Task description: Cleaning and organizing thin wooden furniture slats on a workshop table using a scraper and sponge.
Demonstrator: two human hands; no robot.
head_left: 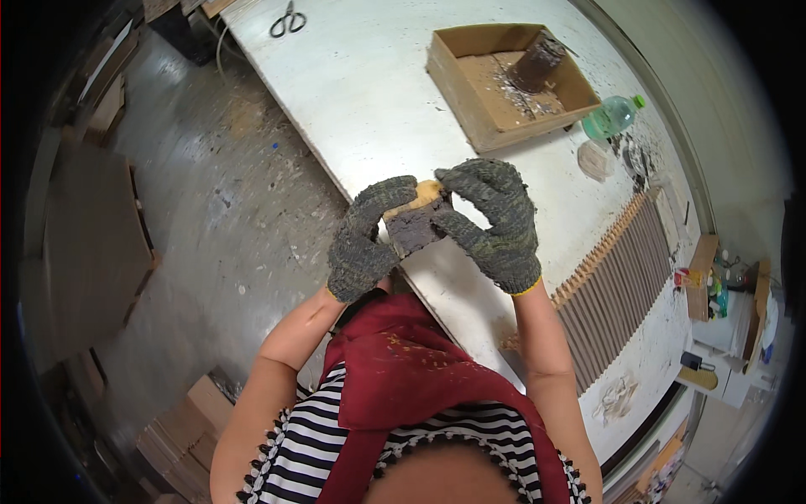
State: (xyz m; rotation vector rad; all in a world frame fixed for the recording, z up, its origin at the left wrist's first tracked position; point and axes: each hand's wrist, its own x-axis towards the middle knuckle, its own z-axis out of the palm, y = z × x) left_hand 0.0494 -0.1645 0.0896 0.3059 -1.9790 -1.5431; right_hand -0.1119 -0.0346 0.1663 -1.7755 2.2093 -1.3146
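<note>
Both hands wear dark grey-green knit gloves with yellow cuffs. Between them, over the table's near left edge, is a small dark grey-brown block with a yellowish top edge [413,230]; its material is unclear. My left hand [366,238] is closed on the block's left side, fingers along the top and thumb lower down. My right hand [495,220] pinches its right side, thumb against the dark face and fingertips near the yellowish top corner. To the right on the table lies a long row of thin dark strips with tan ends [606,290], set closely side by side.
An open cardboard box [466,97] on the white table [353,92] contains a dark crusted cup [537,64] and crumbs. A green bottle [611,118] lies beside it. Black scissors [288,20] rest at the far left. Cardboard [189,433] stands on the floor [218,235].
</note>
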